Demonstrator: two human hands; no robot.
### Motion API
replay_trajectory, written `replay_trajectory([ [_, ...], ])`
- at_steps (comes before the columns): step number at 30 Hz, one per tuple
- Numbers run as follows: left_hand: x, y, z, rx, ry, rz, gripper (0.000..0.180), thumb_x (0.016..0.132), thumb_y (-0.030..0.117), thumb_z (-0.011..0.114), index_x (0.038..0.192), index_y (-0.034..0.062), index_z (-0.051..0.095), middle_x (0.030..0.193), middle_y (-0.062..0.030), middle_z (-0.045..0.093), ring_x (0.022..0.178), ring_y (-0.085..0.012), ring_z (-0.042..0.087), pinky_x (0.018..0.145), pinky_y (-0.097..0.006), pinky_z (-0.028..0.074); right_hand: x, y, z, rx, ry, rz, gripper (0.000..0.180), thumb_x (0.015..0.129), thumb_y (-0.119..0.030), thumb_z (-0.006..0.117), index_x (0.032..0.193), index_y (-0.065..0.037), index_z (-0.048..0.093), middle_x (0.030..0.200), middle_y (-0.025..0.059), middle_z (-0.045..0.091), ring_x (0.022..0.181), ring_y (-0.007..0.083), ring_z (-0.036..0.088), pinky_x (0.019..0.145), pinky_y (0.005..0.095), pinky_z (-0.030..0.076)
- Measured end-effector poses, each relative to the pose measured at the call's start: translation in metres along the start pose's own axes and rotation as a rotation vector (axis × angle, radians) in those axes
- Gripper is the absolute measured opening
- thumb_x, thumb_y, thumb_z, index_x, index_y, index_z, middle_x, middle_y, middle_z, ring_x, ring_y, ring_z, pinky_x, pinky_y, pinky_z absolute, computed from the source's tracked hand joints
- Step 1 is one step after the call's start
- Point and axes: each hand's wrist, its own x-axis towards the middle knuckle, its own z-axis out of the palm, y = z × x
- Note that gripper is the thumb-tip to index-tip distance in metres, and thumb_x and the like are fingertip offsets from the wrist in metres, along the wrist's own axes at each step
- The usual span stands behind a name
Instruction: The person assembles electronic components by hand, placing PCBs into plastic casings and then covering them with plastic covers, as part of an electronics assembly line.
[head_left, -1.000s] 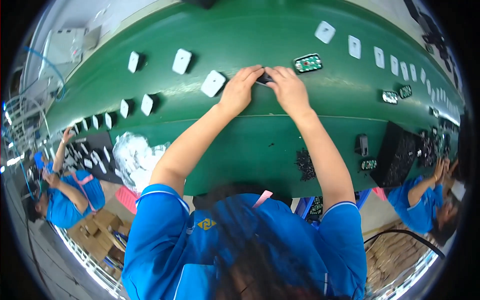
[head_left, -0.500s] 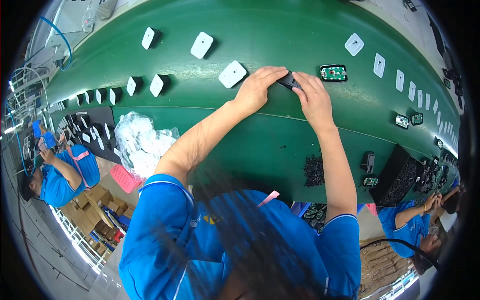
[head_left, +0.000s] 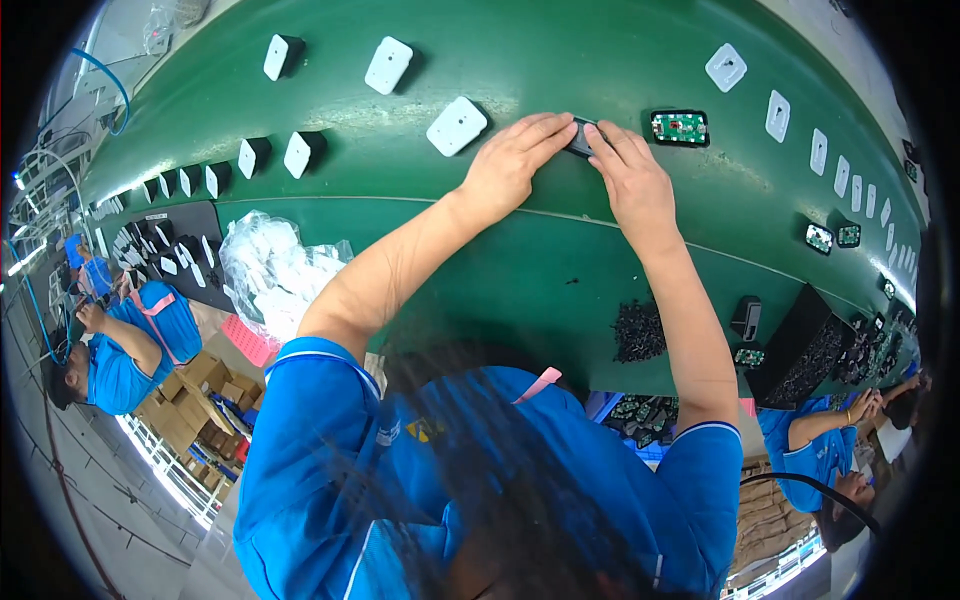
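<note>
Between my hands, on the green work surface (head_left: 560, 60), is a small black plastic case (head_left: 584, 141). My left hand (head_left: 514, 158) grips its left end, fingers bent over it. The right end is held by my right hand (head_left: 634, 178), with fingertips on top. Much of the case is hidden under the fingers. Right of it lies an open black housing with a green circuit board (head_left: 680, 127) inside. A case with a white cover (head_left: 458, 126) sits just left of my left hand.
More white-covered black cases (head_left: 304, 154) stand at the left. A row of white covers (head_left: 778, 116) runs down the right. Nearer me are a bag of white parts (head_left: 272, 265), a pile of small black parts (head_left: 638, 332) and a black bin (head_left: 800, 345). Co-workers sit at both sides.
The whole view has shifted slightly, so objects sit a little farther out to the sides. Both hands stay on the black case, with only a small change in the fingers.
</note>
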Motion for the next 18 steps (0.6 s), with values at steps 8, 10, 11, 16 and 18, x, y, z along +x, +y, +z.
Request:
replay_trajectory([
  [8,-0.007,0.003,0.002,0.216,-0.048,0.046,0.06,0.07,-0.01,0.052,0.129,0.0029,0.054,0.134,-0.0095,0.052,0.118,-0.0274,0.053,0.095,-0.037,0.047,-0.004,0.008,0.016,-0.046,0.052,-0.094,0.036,0.081,-0.007,0.062,0.117,-0.009,0.061,0.114,0.0084,0.06,0.106,0.024,0.058,0.079,0.0332,0.055],
  [10,-0.008,0.003,0.005,0.276,-0.045,0.076,0.057,0.075,-0.005,0.055,0.131,0.0029,0.051,0.137,-0.0082,0.049,0.121,-0.0263,0.051,0.096,-0.036,0.047,-0.006,0.012,0.017,-0.04,0.06,-0.092,0.036,0.081,-0.006,0.062,0.117,-0.01,0.062,0.113,0.0071,0.06,0.105,0.0234,0.058,0.078,0.0329,0.055],
  [11,-0.008,0.002,0.006,0.28,-0.041,0.082,0.057,0.075,-0.005,0.055,0.131,0.0029,0.051,0.137,-0.0082,0.049,0.121,-0.0263,0.051,0.096,-0.036,0.047,-0.005,0.012,0.017,-0.035,0.062,-0.088,0.035,0.082,-0.006,0.061,0.117,-0.011,0.062,0.113,0.0058,0.06,0.104,0.0227,0.058,0.078,0.0326,0.055],
  [16,0.002,0.011,0.018,0.346,0.063,0.047,0.046,0.077,0.014,0.069,0.119,0.0021,0.055,0.124,-0.0107,0.055,0.111,-0.0271,0.055,0.087,-0.037,0.049,0.003,0.018,0.017,0.267,0.073,0.045,0.029,0.085,-0.01,0.062,0.114,-0.012,0.065,0.109,0.0042,0.063,0.1,0.0245,0.059,0.082,0.0357,0.051],
  [18,0.014,0.009,0.023,0.308,0.064,0.026,0.043,0.076,0.016,0.07,0.114,0.0019,0.055,0.117,-0.0115,0.056,0.106,-0.0282,0.055,0.084,-0.038,0.049,0.011,0.024,0.01,0.375,0.047,0.102,0.026,0.087,-0.015,0.061,0.112,-0.011,0.066,0.107,0.0079,0.065,0.102,0.0276,0.058,0.087,0.0385,0.048],
])
